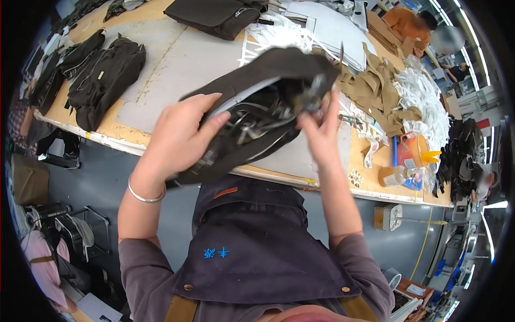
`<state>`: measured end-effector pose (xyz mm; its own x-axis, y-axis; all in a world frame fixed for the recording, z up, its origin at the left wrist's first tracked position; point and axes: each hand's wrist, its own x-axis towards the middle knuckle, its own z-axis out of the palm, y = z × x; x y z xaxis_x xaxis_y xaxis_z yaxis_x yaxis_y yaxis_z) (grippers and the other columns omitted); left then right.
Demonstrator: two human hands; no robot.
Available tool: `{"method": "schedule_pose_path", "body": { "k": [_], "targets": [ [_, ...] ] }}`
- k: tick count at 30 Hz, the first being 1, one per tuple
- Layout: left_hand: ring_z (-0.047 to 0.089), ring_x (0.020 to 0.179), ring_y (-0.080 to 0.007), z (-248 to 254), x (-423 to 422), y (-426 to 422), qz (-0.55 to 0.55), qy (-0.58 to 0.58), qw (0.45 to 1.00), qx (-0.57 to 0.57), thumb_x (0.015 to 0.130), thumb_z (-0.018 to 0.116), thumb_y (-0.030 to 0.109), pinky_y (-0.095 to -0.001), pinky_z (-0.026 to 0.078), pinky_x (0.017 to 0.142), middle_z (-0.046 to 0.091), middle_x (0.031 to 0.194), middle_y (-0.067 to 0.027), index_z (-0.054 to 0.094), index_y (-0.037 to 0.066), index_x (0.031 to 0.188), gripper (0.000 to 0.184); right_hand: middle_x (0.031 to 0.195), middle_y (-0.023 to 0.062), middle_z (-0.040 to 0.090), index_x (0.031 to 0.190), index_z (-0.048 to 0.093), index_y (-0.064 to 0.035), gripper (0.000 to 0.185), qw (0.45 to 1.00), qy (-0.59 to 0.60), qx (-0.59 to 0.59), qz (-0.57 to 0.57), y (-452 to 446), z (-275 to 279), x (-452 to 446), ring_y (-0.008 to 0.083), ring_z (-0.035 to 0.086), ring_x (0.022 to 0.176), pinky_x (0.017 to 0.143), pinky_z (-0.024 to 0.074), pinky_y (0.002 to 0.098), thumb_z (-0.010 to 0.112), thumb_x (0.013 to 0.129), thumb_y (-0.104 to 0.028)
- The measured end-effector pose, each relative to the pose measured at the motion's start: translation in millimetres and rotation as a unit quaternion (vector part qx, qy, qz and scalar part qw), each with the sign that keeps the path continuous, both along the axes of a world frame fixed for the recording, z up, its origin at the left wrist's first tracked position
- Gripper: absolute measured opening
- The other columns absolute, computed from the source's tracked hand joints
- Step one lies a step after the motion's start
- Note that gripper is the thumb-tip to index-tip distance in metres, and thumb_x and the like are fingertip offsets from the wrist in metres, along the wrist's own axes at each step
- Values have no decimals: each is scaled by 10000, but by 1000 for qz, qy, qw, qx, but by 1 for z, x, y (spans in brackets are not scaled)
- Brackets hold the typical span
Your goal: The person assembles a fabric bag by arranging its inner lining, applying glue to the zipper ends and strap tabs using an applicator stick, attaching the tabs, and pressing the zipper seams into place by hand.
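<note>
A black fabric bag is held up over the front edge of the table, tilted, with its mouth open towards me. My left hand is closed on the near left rim of the bag, thumb inside the opening and fingers behind. On the other end, my right hand grips the right rim; its fingertips are blurred and partly hidden. Pale trim edges the opening, and dark straps or lining with light bits show inside, too blurred to name.
Black bags lie on the table at the left, another black bag at the back. To the right are brown fabric pieces, white strips, an orange container and a bottle. Other people work farther off.
</note>
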<state>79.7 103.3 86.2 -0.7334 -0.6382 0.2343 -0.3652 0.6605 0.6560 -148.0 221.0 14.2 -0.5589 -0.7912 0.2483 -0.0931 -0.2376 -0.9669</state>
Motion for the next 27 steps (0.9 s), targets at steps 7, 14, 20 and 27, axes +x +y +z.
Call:
{"method": "schedule_pose_path", "body": {
  "k": [7,14,20,27],
  "targets": [
    [570,891,-361,0,-16,66,-243,17,954,172,823,644,327,-383,466,727,531,1027,-184,435,30,1216,535,1135,137,578,1254,475,-33,524,880,407,65,236,-89,115,-26,211,593,961,835,481,313,649,763,-91],
    [569,882,-316,-31,11,41,117,169,964,-168,740,718,182,-398,442,805,591,994,-103,560,71,1147,451,1062,114,580,1025,606,-46,256,802,568,17,182,-60,66,8,295,565,990,830,467,355,631,771,-73],
    [555,812,-98,-82,21,41,80,303,890,332,869,619,114,-244,455,726,580,974,-33,547,3,1178,336,781,91,591,938,591,-51,177,855,476,163,126,1,60,20,268,588,697,627,469,337,641,804,-156],
    [518,725,-82,-69,54,21,183,250,914,262,930,534,225,-216,412,636,613,842,-18,615,32,1136,294,783,166,628,967,617,-24,266,804,403,307,310,32,48,36,349,609,744,663,485,403,648,776,-205]
  ]
}}
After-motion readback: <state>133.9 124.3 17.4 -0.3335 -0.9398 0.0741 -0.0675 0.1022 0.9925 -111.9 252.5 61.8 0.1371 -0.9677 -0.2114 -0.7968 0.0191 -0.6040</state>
